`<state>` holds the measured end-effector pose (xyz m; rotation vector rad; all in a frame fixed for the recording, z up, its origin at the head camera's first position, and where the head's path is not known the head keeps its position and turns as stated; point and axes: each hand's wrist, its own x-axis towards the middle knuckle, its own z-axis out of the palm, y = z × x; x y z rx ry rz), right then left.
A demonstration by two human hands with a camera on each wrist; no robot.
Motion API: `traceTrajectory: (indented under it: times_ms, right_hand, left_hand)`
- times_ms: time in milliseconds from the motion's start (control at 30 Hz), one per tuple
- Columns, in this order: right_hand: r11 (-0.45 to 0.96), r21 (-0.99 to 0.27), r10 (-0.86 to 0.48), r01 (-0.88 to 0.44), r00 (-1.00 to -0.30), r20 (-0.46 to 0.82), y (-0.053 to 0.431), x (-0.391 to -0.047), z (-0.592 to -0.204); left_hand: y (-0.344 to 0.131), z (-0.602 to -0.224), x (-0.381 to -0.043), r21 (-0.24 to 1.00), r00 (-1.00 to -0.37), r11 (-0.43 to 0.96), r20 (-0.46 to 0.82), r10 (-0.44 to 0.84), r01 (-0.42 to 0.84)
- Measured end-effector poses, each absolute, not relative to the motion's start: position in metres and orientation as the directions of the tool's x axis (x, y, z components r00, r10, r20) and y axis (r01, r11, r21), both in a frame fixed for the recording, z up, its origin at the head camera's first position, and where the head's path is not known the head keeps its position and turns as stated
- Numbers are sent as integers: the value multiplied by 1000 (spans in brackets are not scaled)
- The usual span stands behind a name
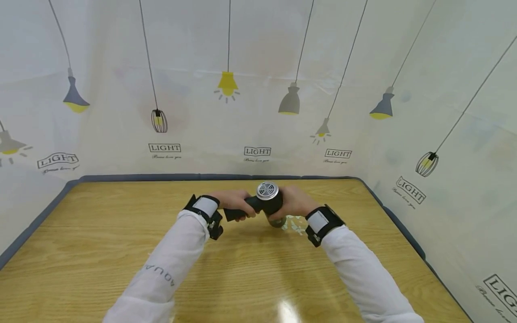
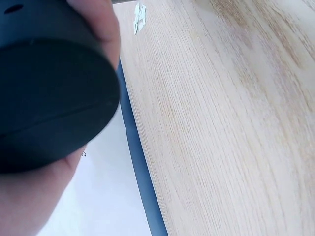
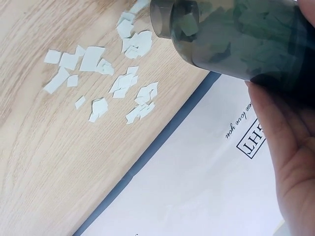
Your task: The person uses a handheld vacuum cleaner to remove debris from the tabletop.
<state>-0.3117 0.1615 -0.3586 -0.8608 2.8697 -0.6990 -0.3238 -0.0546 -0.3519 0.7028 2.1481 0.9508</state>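
A black handheld vacuum cleaner with a round silver vent grille is held just above the table. My left hand grips its handle, whose dark oval end fills the left side of the left wrist view. The right hand holds the body from the other side, thumb and fingers around it. Pale paper pieces show through the smoky clear dust cup, which ends in a short nozzle. Beside that nozzle, torn light-green paper scraps lie scattered on the wood.
The wooden table has a dark blue-grey edge strip along its back and sides. Behind it hangs a pale curtain printed with lamps and the word LIGHT.
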Motion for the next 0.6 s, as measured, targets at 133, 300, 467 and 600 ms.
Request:
traceTrajectory:
  times_ms: [133,300,467,600]
  right_hand:
    - [749,-446,-525,-490,-849,52,162,-310,-358]
    - [754,-427,-528,-499,-847,59,163,-306,-357]
    - [746,-418,-542,-519,-837,72,165,-304,-357]
    - [742,-419,-547,-524,-834,73,166,-303,-357]
  left_hand:
    - [-54,-352,-322,788,-618,587,-370,694,188]
    - [-52,-350,-320,786,-609,588,-376,699,189]
    - [-51,-352,-320,786,-612,590,-378,695,185]
    - [-50,-353,-319,786,-610,595,-389,690,171]
